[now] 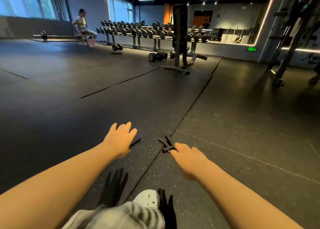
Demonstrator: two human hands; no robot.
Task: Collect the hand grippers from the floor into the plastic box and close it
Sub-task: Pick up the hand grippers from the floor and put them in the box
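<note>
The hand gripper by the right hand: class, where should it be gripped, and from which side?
Grip the hand gripper around its two handles near the coil end, coming from above on the near side, where the right hand already reaches. It lies flat on the floor mat with handles splayed away.

A gym interior is shown. Dark speckled rubber flooring (173,93) is laid in large tiles across the room. A long two-tier dumbbell rack (149,31) is set along the far wall, with loose dumbbells (156,56) left on the floor before it. A black weight bench (181,43) is placed upright nearby, a barbell (44,35) is seen below the windows, and a metal training frame (290,38) is positioned at the right.
</note>
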